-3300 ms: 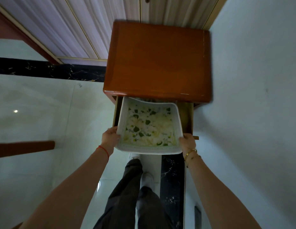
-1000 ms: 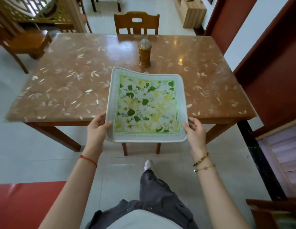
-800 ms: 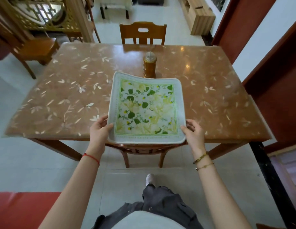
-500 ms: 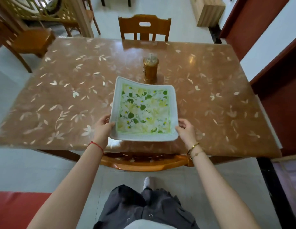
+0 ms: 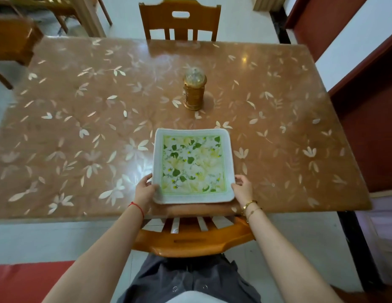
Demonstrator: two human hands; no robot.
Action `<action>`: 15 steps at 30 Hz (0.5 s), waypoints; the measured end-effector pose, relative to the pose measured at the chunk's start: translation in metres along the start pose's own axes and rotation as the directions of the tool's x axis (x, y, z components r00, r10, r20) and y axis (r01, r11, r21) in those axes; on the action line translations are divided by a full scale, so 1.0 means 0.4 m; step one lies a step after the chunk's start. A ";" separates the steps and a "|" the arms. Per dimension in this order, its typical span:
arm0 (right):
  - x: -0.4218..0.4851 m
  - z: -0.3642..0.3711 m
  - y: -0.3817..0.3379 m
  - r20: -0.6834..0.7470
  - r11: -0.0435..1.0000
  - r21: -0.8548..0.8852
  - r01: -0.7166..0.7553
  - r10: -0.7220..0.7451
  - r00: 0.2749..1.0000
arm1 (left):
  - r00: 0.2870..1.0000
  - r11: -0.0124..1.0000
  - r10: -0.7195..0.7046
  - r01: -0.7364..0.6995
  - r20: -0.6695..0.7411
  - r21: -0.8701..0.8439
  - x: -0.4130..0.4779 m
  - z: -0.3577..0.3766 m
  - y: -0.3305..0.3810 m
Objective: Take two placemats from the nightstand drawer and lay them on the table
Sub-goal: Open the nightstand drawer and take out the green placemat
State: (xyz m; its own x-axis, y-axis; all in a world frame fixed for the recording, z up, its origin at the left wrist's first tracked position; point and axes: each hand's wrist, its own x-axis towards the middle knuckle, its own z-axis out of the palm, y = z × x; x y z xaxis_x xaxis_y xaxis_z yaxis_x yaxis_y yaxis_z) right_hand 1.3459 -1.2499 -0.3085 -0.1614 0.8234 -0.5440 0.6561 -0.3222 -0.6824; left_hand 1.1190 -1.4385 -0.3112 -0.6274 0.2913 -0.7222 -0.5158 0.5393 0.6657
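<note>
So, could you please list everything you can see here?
placemat: one visible, white border, green-yellow floral, on table's near edge
table: one, brown leaf-patterned top, centre
jar: one, golden, clear domed lid, table's middle
chairs: three, orange-brown wood; far side, near side, upper left
red floor covering: one, lower left
left hand grip: one, red string wrist, holds placemat's near-left corner
right hand grip: one, gold bracelets, holds near-right corner

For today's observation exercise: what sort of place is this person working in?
Most likely a home dining room: a large wooden table with a leaf-patterned top, wooden dining chairs at its far and near sides, and a floral placemat on it.
</note>
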 end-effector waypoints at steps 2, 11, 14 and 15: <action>-0.002 0.004 0.011 0.003 0.998 -0.023 -0.052 0.052 0.999 | 1.000 0.994 0.027 -0.027 0.003 0.109 0.001 -0.006 -0.017; -0.018 0.006 0.045 -0.007 0.978 -0.177 -0.112 0.112 0.994 | 0.977 0.882 0.200 -0.210 0.067 0.423 -0.018 -0.024 -0.036; -0.026 0.010 0.064 -0.018 0.977 -0.176 -0.116 0.115 0.993 | 0.978 0.873 0.182 -0.208 0.102 0.441 -0.022 -0.033 -0.044; -0.029 0.012 0.069 -0.020 0.979 -0.167 -0.117 0.115 0.993 | 0.979 0.871 0.176 -0.206 0.108 0.446 -0.027 -0.034 -0.046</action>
State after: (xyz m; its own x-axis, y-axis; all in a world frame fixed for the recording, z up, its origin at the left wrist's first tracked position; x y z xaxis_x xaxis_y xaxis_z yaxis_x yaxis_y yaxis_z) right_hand 1.3624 -1.2704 -0.3232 -0.0702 0.7901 -0.6089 0.7842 -0.3336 -0.5232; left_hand 1.1274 -1.4623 -0.3132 -0.6417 0.4650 -0.6100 -0.0603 0.7622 0.6445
